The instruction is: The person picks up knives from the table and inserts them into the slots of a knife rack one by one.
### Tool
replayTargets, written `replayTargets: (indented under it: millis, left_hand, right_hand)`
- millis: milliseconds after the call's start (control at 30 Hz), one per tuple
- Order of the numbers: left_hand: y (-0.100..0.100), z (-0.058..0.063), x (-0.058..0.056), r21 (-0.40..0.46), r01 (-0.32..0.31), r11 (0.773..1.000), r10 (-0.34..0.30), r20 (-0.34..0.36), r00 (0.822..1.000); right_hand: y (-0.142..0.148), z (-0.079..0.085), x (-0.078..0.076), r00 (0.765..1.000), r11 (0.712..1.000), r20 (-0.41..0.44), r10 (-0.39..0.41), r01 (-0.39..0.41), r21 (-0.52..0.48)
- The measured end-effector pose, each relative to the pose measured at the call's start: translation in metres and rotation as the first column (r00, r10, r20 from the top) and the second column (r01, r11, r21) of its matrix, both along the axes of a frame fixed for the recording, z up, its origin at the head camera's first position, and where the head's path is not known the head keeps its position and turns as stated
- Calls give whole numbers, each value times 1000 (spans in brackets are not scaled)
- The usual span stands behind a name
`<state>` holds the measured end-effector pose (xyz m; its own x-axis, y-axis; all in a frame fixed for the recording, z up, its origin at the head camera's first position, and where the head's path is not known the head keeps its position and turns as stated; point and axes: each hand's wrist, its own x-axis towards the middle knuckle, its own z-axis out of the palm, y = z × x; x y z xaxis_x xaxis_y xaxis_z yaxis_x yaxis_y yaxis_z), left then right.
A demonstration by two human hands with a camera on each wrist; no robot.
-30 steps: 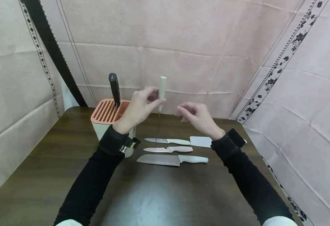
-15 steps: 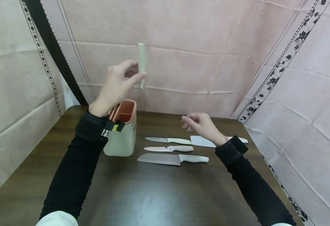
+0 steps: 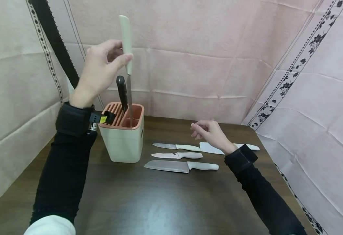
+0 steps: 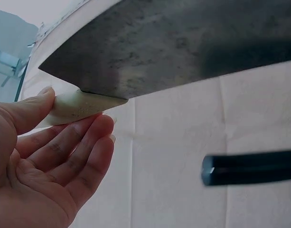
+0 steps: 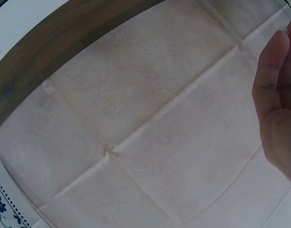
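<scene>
In the head view, my left hand [image 3: 102,67] pinches a knife by its pale green handle [image 3: 126,44], blade [image 3: 129,98] pointing down. The blade's lower end overlaps the open compartment of the knife block [image 3: 121,143]; whether it is inside cannot be told. The block is pale green with an orange slotted top. Seen from the left wrist, the knife's blade [image 4: 173,52] is broad, and thumb and fingers meet at the handle. My right hand [image 3: 210,133] hovers loosely curled, holding nothing, near a white cleaver [image 3: 210,148] on the table.
A black-handled utensil [image 3: 122,91] stands in the block's top. To its right lie a small knife with a pale handle [image 3: 187,148], a notched knife [image 3: 189,155] and a large knife [image 3: 174,165]. Pale cloth [image 3: 189,71] hangs behind the brown table [image 3: 159,202].
My left hand has risen and moved left with the knife, from right of the block to above it. My right hand has drawn slightly right and down.
</scene>
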<state>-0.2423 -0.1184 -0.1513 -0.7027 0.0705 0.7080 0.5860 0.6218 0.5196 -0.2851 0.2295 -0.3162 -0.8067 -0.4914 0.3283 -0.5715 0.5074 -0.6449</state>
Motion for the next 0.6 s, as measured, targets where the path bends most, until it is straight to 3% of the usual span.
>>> replayTargets:
  millis: [333, 600]
  left_hand:
    - [-18, 3, -1, 15, -56, 998, 56, 10, 998]
    - [-30, 0, -6, 14, -88, 996, 87, 28, 996]
  right_hand:
    - [4, -9, -1, 998, 999, 58, -38, 39, -5]
    - [2, -7, 2, 993, 999, 109, -48, 49, -12]
